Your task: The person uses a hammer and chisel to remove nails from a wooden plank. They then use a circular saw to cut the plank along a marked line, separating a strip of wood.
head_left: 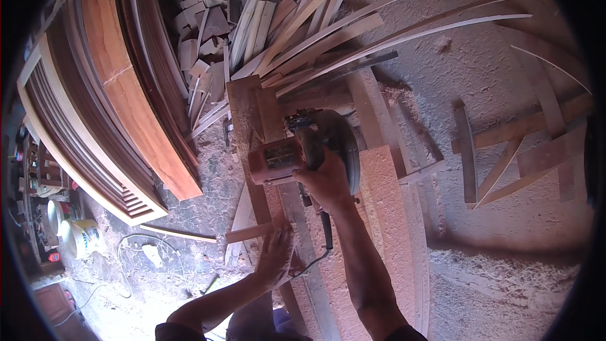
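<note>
My right hand [325, 180] is wrapped round the rear handle of a circular saw [276, 160] with a red motor housing and a dark round guard. The saw sits on a wide, dust-covered wooden plank [385, 215], and its blade is hidden. A black power cord [327, 230] drops from the handle toward my left wrist. Lower and to the left, my left hand [276, 256] grips the end of a short wooden strip [247, 233] lying crosswise beside the saw. The fingertips are partly in shadow.
Long dark and reddish wooden frames [136, 101] lean at the left. Offcuts [214, 22] and long thin strips [353, 16] pile up beyond the saw. White buckets [82, 239] stand at the far left, near a loose cable [120, 271]. A wooden trestle [499, 139] is at right.
</note>
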